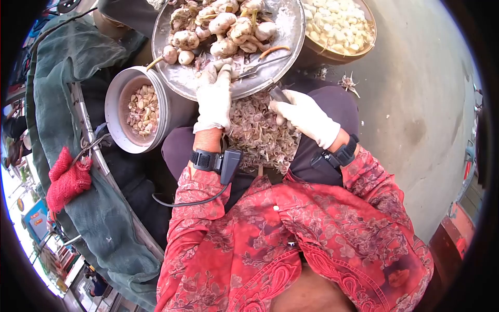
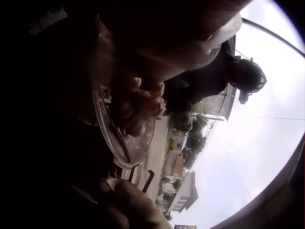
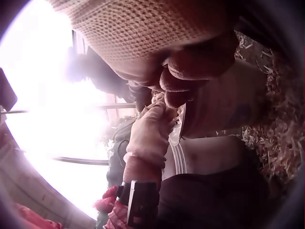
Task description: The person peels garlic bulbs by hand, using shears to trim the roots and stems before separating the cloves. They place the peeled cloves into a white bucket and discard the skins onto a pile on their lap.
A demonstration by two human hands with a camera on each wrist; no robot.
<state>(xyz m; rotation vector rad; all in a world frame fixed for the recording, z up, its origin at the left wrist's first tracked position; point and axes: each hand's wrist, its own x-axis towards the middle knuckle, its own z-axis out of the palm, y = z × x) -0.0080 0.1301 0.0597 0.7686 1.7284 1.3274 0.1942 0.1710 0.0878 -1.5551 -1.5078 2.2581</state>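
In the head view, my gloved left hand (image 1: 213,99) reaches over the near rim of a round metal tray (image 1: 182,88), its fingertips among garlic skins beside whole garlic bulbs (image 1: 223,48). I cannot tell whether those fingertips pinch a clove. My gloved right hand (image 1: 306,115) grips a small knife (image 1: 278,94) near the tray's right edge, with part of it hidden by the fingers. A thin metal tool (image 1: 262,66) lies on the tray. In the right wrist view, the left hand (image 3: 148,131) appears beyond the curled right fingers (image 3: 188,69).
Loose garlic skins (image 1: 260,132) heap between my knees below the tray. A white bucket (image 1: 113,112) at left contains unpeeled cloves (image 1: 143,109). Peeled cloves (image 1: 338,23) fill a brown tub (image 1: 370,39) at upper right. Green netting (image 1: 104,218) and a red cloth (image 1: 68,179) hang at left.
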